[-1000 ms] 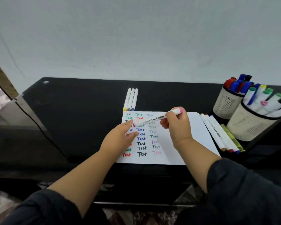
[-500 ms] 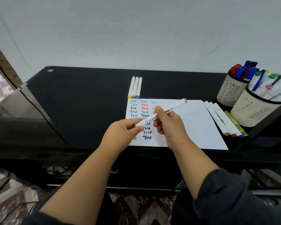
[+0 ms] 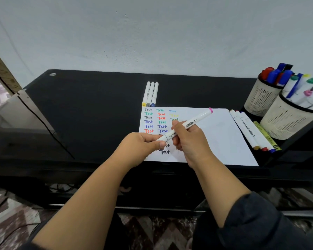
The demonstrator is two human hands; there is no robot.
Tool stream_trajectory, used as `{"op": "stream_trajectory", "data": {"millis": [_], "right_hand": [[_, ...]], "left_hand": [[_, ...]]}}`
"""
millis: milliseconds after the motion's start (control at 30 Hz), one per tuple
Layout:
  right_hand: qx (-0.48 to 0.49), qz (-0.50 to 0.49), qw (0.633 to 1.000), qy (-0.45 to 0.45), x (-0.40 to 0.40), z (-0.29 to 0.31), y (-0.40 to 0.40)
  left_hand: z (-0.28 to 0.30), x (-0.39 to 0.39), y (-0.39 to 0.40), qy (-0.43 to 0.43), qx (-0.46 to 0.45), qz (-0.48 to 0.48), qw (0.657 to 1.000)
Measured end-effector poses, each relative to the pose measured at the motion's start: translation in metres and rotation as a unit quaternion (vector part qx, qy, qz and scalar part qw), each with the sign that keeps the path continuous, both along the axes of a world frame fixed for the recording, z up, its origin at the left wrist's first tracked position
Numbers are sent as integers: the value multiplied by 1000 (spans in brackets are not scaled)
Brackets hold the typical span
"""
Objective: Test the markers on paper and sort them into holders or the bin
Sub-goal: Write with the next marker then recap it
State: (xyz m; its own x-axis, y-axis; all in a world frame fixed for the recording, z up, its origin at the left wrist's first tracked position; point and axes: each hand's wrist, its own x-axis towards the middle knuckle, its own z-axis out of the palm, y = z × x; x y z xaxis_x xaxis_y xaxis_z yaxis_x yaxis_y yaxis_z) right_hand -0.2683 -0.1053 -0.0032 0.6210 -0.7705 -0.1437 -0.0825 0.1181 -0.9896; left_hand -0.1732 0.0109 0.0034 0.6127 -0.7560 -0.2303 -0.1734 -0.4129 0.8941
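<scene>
Since a moment ago our hands have lifted the marker off the sheet toward us. We see the black desk, then the paper with its coloured "Test" rows, then 2 mesh holders at right. Our right hand grips the pink-ended marker mid-barrel; our left hand pinches its near end.

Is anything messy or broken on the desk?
Nothing stands out. The paper lies flat, loose markers lie in tidy rows, both holders stand upright, and both hands hold the pink marker above the paper.
</scene>
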Motion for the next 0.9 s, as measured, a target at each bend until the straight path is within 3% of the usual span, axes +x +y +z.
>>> {"op": "stream_trajectory", "data": {"millis": [233,433,600,800,900], "right_hand": [[-14,24,999,-22,-2,0,-3],[-1,-26,999,-34,0,0,0],[-17,29,998,-47,-6,6,-2],[-13,32,997,-66,-7,5,0],[-3,10,998,-67,-7,3,2]], "left_hand": [[3,3,-1,60,-2,-36,998],[1,-4,-5,22,-13,-1,1000],[2,1,-2,93,-21,-55,994],[2,1,-2,135,-20,-56,989],[3,-1,-3,109,-10,-47,993]]}}
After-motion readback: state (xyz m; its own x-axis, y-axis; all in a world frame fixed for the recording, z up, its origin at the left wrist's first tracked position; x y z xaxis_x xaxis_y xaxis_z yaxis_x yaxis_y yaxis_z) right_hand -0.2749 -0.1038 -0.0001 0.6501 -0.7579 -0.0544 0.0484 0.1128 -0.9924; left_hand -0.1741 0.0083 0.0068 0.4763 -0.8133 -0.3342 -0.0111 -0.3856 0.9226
